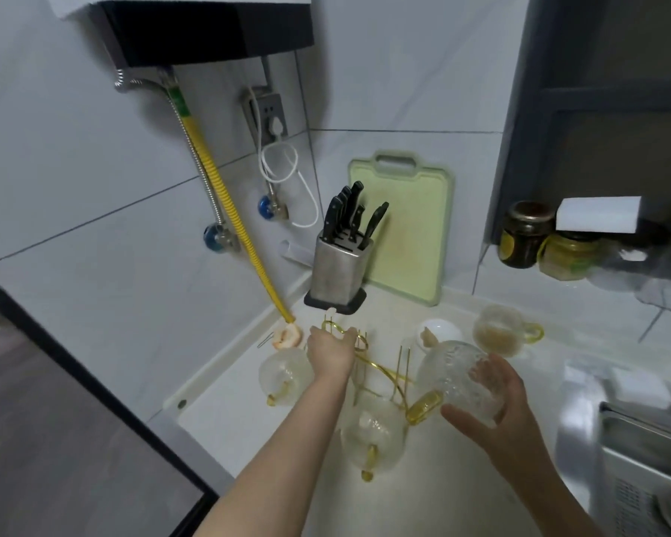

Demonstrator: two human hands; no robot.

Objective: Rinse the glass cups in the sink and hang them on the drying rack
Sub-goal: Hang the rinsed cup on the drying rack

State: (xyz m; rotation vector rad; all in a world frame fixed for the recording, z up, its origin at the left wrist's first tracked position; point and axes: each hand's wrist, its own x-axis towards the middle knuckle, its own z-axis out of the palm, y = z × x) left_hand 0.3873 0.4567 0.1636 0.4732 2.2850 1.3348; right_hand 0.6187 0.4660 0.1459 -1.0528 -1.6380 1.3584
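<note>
1. Glass cups sit around a gold wire drying rack (369, 366) on the white tabletop (248, 412), near its back left corner; the steel sink (628, 459) lies at the right edge.
2. One textured cup with an amber handle (448, 375) is in the right hand (492, 405), mouth tipped toward the rack, fingers spread around its bowl.
3. Two cups already hang upside down: one at the rack's left side (285, 372), one at its near side (372, 434).
4. A fourth cup (498, 331) stands upright toward the back edge, cloudy residue inside; it looks unrinsed.
5. The left hand (332, 348) closes on the rack's top loop, apparently steadying it.
6. Risks, as I judge them: the wet, rounded glass could slip from the open-fingered hold; the held cup could knock the near hanging cup while finding a free prong; the light rack could tip under uneven load if the left hand lets go early.
</note>
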